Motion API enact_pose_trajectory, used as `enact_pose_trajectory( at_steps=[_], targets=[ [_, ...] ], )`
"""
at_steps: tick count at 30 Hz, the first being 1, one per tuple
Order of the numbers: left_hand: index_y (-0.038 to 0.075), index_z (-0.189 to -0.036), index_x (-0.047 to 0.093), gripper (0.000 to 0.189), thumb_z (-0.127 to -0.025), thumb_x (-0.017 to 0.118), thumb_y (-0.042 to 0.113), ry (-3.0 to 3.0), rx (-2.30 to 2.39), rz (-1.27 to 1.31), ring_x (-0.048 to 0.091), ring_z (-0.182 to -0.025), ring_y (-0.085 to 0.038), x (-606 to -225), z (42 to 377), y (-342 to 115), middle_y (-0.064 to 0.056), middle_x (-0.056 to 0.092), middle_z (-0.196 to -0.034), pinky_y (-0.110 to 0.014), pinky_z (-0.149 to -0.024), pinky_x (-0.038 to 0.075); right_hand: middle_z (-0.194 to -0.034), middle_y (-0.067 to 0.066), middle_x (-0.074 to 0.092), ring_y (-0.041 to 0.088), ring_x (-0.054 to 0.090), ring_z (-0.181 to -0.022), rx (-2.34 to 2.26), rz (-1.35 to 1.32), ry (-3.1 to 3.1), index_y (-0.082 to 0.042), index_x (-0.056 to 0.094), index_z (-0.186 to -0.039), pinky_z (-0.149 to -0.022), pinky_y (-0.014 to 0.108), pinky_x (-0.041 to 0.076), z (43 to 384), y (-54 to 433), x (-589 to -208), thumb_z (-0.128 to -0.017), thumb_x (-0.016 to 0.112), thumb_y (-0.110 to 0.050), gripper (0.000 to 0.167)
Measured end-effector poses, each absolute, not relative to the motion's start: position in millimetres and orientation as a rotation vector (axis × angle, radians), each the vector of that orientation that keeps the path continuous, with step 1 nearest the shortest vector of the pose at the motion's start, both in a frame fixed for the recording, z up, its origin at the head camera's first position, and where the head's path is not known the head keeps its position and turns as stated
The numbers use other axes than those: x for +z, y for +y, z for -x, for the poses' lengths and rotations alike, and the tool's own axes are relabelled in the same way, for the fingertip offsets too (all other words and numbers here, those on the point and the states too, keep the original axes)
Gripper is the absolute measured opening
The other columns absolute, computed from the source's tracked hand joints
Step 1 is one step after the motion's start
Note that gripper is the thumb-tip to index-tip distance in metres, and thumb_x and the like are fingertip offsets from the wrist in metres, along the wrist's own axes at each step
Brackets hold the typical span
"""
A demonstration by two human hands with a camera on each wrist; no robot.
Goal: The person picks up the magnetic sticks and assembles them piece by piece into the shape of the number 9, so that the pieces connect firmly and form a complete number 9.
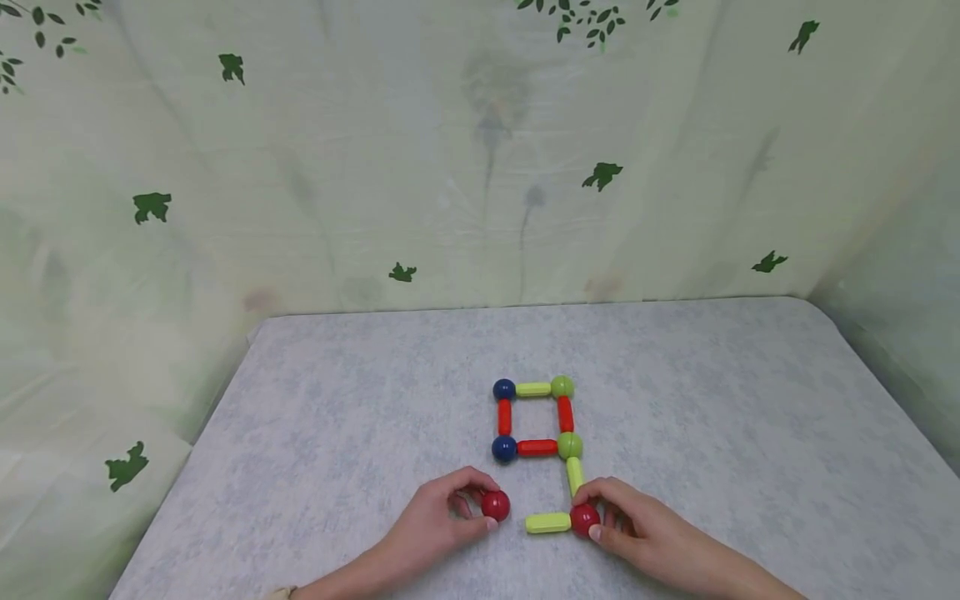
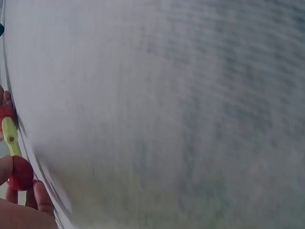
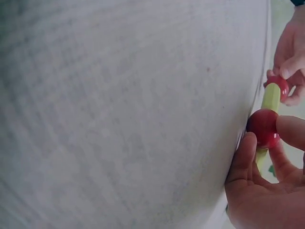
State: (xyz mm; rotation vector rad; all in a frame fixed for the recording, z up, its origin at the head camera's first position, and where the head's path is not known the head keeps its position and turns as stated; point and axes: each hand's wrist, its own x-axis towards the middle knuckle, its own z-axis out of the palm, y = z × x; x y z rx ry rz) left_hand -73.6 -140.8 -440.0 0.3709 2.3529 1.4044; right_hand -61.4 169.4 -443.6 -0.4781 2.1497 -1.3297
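Between thumb and fingers, my left hand (image 1: 442,517) pinches a red ball (image 1: 496,506), a short gap away from the free end of a yellow-green rod (image 1: 548,523). That rod's other end meets a second red ball (image 1: 585,519), which my right hand (image 1: 637,529) pinches. Another yellow-green rod (image 1: 574,475) runs from near this ball up to a green ball (image 1: 570,446). Beyond lies a square of rods and balls: two blue balls (image 1: 504,449), another green ball (image 1: 562,387), red rods (image 1: 537,448) and a yellow-green rod (image 1: 533,389). In the right wrist view, the right fingers surround their red ball (image 3: 263,128).
Everything lies flat on a grey mottled tabletop (image 1: 360,400). Behind it hangs a pale green curtain (image 1: 420,167) with leaf patterns, which also runs along the left and right sides. The table's back edge (image 1: 525,307) meets the curtain.
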Motion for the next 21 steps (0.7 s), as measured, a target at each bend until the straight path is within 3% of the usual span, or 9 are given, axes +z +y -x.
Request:
enact_pose_trajectory(
  at_steps=[21],
  targets=[
    [0.025,-0.108,0.065,0.030,-0.083,0.078,0.013,2.191,1.449,-0.266,0.054,-0.079,-0.021,-445.8,64.5,-127.3,0.001,0.062,-0.096,-0.024,-0.064,0.043,-0.092,0.001,0.057,0.018,0.055,-0.079,-1.313,0.503,2.136,-0.027,0.056,-0.125,-0.062,0.026,0.047,61.9,167.4,-443.2,-0.099,0.060,-0.029,0.027]
  ],
)
